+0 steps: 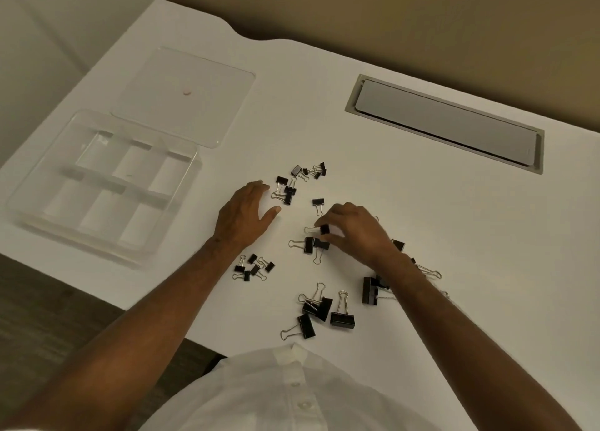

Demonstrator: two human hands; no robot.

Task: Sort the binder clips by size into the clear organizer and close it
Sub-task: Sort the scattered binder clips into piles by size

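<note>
The sorting looks to be at its start: every compartment of the clear organizer [100, 184] shows bare, and its lid [181, 96] lies flat on the bench [406, 203] just behind it, off the box. The black binder clips [311, 310] are scattered over the middle of the bench in loose groups: small ones far out near the left hand and under the left forearm, larger ones close to the person's body.

The right hand [354, 229] has its grip curled, fingertips pinching a mid-sized clip [324, 229] that sits among a few others; whether it is lifted clear of the bench I cannot tell. The left hand [243, 210] rests flat, fingers spread and relaxed, holding nothing, its fingertips just beside a cluster of clips [285, 190].

In my judgement the step in hand is picking the first clip. The next move calls for carrying it well leftward to the organizer and choosing one compartment for that size, then keeping to it.
</note>
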